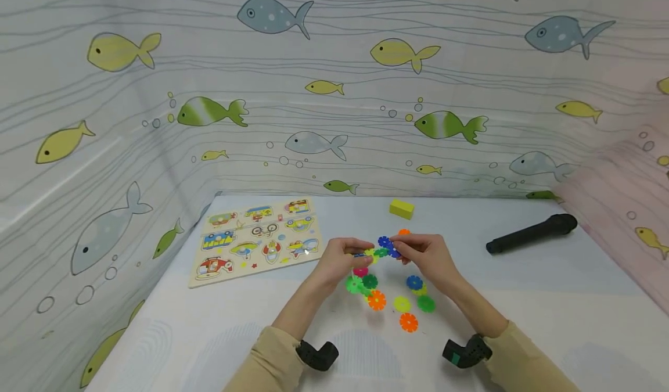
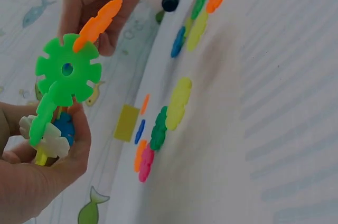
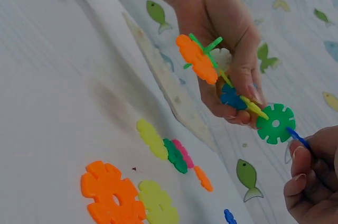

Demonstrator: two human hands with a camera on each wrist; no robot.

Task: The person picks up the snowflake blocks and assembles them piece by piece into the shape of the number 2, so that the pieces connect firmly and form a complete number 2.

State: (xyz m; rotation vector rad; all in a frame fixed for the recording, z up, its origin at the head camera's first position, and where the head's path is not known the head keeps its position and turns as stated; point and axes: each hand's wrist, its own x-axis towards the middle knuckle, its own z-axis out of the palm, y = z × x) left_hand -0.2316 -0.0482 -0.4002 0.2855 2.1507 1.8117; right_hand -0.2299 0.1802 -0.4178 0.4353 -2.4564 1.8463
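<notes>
My left hand (image 1: 337, 261) pinches a linked chain of notched plastic discs, with blue, white and yellow pieces at its fingers in the right wrist view. From that grip hang light green discs (image 2: 67, 71) and an orange disc (image 3: 196, 58). A yellow disc (image 3: 253, 106) joins the chain to a green disc (image 3: 275, 123) between the hands. My right hand (image 1: 425, 255) pinches a blue disc (image 3: 300, 137), whose edge meets the green disc's rim; whether it is fully slotted in I cannot tell. Part of the blue disc is hidden by the fingers.
Loose discs lie below the hands, among them orange (image 1: 409, 322), yellow (image 1: 402, 304), green (image 1: 425, 304) and pink (image 1: 360, 271). A wooden vehicle puzzle board (image 1: 237, 274) lies left, a yellow block (image 1: 401, 209) behind, a black microphone (image 1: 533, 234) right. Fish-printed sheets enclose the table.
</notes>
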